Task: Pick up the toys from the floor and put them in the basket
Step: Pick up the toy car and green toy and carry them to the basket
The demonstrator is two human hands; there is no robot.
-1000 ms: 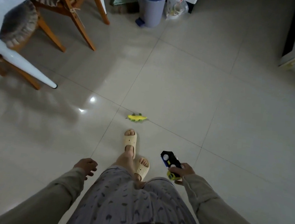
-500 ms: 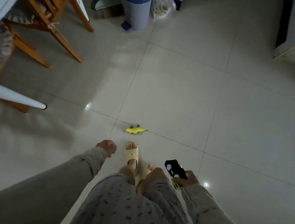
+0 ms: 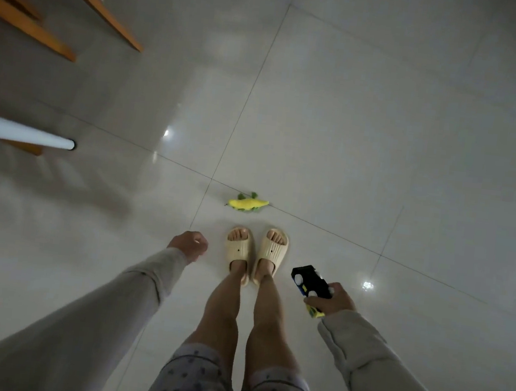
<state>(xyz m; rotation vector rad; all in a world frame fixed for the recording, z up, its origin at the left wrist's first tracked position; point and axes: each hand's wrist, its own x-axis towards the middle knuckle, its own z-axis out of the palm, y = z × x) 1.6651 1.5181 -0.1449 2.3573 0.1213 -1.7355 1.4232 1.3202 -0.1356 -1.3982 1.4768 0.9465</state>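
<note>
Head view: right hand (image 3: 333, 300) grips a black-and-yellow plastic toy car (image 3: 310, 285), likely carried to free the left hand (image 3: 189, 245), loosely curled and empty, for the small yellow-green soft toy (image 3: 248, 203) on the glossy tiled floor (image 3: 354, 126), twelve o'clock from the cream slippers (image 3: 255, 253). No basket is visible.

The floor (image 3: 340, 114) is large pale tiles with a glossy, polished finish that mirrors small bright light spots, split by thin dark grout lines. Chair legs (image 3: 88, 5) near its far left corner look like warm orange-brown wood with a smooth sheen. A white table leg (image 3: 22, 133) at the left edge looks smooth and painted. Cream slippers (image 3: 256, 253) look like matt moulded foam. Sleeves (image 3: 128, 302) and patterned shorts (image 3: 197, 381) are soft cloth. The black toy car (image 3: 309, 281) looks like hard plastic.
</note>
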